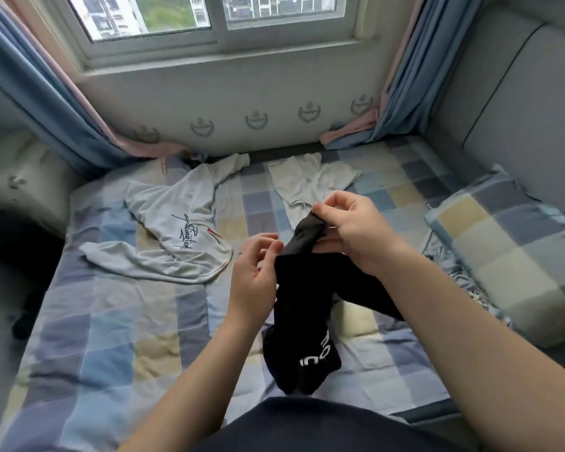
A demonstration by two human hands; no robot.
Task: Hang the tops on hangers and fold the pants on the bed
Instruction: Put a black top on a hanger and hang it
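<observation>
Black cloth hangs between our two hands: a black garment (304,305) with white letters near its lower end, and we cannot tell whether it is a top or pants. Our right hand (349,230) grips its upper end, with fingers and thumb curled around the bunched fabric. Our left hand (255,275) pinches the edge just below. The lower end of the garment rests on the bed (111,321), which has a checked sheet. On the same bed lie a grey long-sleeved top (180,236) with a script print, spread out at the left, and pale pants (302,184) near the wall under the window. A checked pillow (509,256) lies at the right side.
</observation>
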